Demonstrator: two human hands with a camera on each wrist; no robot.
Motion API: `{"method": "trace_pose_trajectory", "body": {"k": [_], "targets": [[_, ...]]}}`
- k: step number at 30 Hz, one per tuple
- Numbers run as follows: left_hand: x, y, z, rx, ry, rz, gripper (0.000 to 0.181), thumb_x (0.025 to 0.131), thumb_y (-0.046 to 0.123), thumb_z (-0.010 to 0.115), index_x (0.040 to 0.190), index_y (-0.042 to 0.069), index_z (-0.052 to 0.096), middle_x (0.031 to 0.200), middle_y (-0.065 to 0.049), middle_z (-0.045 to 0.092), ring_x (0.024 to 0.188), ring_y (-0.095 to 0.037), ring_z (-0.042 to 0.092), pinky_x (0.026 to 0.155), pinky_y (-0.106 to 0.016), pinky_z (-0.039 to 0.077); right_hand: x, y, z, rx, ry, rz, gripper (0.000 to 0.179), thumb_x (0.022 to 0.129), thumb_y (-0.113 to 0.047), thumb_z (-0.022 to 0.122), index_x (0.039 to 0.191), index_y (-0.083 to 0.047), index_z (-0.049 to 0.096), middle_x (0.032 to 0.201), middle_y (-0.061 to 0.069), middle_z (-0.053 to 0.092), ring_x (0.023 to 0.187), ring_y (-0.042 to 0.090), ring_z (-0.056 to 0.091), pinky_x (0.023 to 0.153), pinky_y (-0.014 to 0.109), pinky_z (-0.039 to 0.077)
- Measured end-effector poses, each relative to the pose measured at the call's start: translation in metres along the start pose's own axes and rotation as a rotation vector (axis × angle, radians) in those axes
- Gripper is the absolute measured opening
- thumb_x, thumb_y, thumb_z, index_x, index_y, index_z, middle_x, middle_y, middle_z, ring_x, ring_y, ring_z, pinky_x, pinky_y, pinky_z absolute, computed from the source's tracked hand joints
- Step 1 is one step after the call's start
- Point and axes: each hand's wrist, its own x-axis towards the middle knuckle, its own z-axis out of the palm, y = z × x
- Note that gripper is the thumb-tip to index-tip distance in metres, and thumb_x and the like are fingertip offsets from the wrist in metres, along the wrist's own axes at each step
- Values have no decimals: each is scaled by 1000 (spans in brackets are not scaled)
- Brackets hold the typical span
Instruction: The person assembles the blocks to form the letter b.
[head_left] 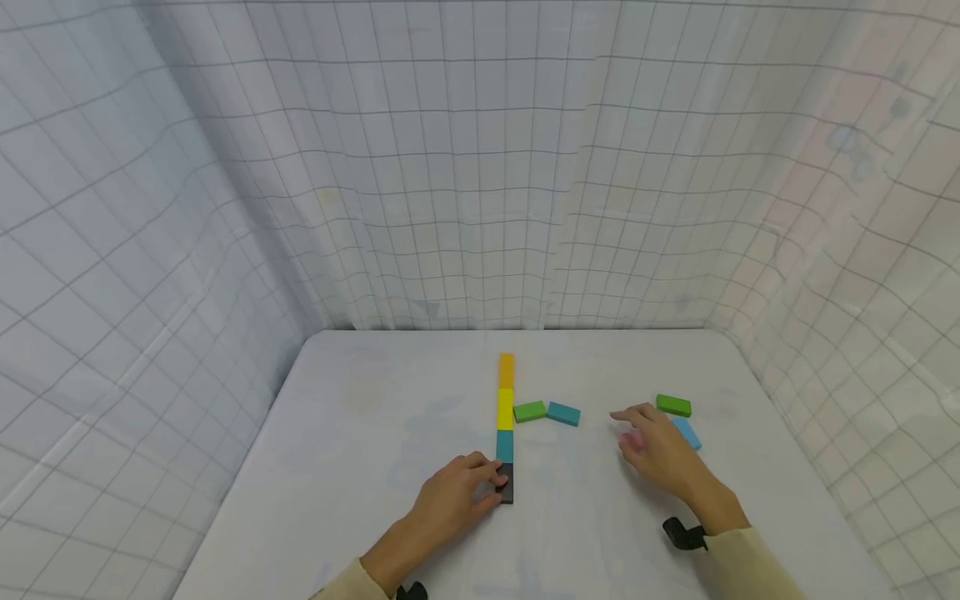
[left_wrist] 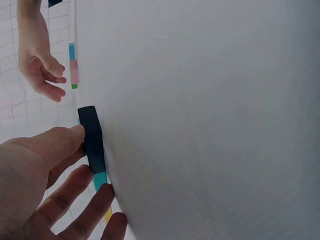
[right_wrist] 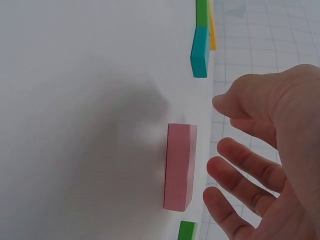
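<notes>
the left hand (head_left: 450, 500) has its thumb and fingertips against the black block (head_left: 506, 482), the near end of a line of 4 blocks lying flat end to end on the white table (head_left: 360, 467). in the left wrist view the thumb (left_wrist: 60, 142) presses the block's long side while the other fingers lie loosely extended beside it, not wrapped round it. to do this nudge well, my judgement is that the push should stay light and square to the line, so the black block seats flush against the teal block (head_left: 505, 446) without skewing the yellow block (head_left: 506, 408) and orange block (head_left: 507, 370) beyond it.

the right hand (head_left: 656, 450) is spread and relaxed, fingers apart, holding nothing. it hovers just over the pink block (right_wrist: 180, 167), which lies flat on the table; whether a fingertip touches it i cannot tell. a clean pickup there would want thumb and fingers on the 2 long sides.

further out, a light blue block (head_left: 687, 433) and a green block (head_left: 673, 406) lie beside the right hand. another green block (head_left: 529, 411) and a teal one (head_left: 563, 413) lie near the line's right side. gridded white cloth (head_left: 480, 167) walls the table.
</notes>
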Motion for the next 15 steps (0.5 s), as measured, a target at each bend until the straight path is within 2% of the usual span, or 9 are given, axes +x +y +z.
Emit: {"method": "trace_pose_trajectory", "body": {"k": [6, 15], "targets": [[-1, -2, 2, -13, 13, 15, 23, 101, 24, 95, 124, 24, 90, 130, 3, 82, 112, -22, 78, 89, -36, 69, -10, 5, 0, -9, 37, -22, 40, 99, -3, 88, 139, -5, 80, 131, 13, 76, 121, 34, 75, 101, 59, 66], [0, 0, 1, 0, 24, 12, 26, 102, 23, 94, 127, 22, 90, 130, 3, 82, 111, -20, 77, 90, -36, 69, -23, 11, -14, -27, 1, 55, 47, 95, -5, 92, 141, -8, 80, 140, 17, 75, 132, 44, 72, 110, 70, 61]]}}
